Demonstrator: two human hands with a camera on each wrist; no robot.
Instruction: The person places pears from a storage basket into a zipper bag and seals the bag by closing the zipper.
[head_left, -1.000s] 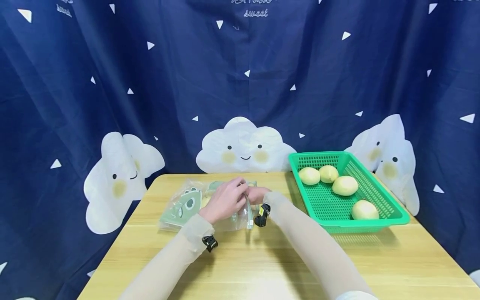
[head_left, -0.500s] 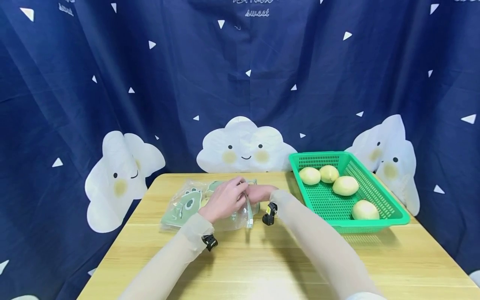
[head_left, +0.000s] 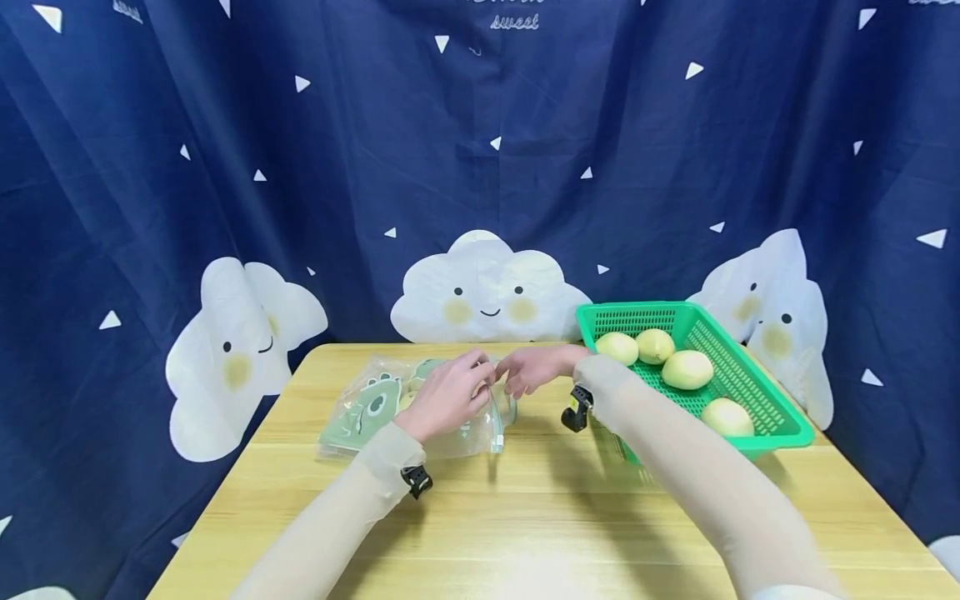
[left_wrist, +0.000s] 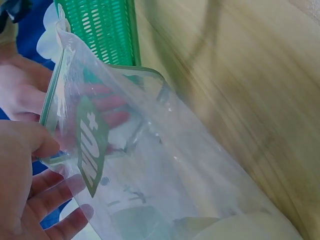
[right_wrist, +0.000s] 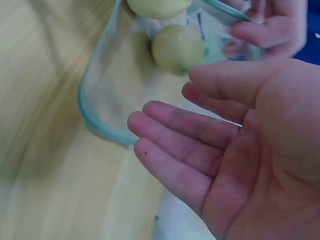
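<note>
A clear zip bag (head_left: 367, 412) with green cartoon print lies on the table, its mouth facing right. My left hand (head_left: 448, 398) pinches the upper edge of that mouth, thumb on the zip strip in the left wrist view. Through the opening, the right wrist view shows a pale yellow-green oval fruit (right_wrist: 177, 49) and part of another inside. My right hand (right_wrist: 240, 135) holds nothing; its fingers stretch out loosely at the bag's mouth, palm showing. The lower rim (right_wrist: 102, 131) of the mouth hangs open beyond those fingers.
On the right of the wooden table (head_left: 495, 517) stands a green plastic basket (head_left: 787, 437) with several similar pale fruits (head_left: 687, 369). My right forearm crosses in front of its near left corner. A dark blue curtain (head_left: 480, 167) hangs behind the table.
My right hand has drawn back to the right, out of the bag's mouth, and its fingers now show. My left hand has kept its hold on the bag's edge.
</note>
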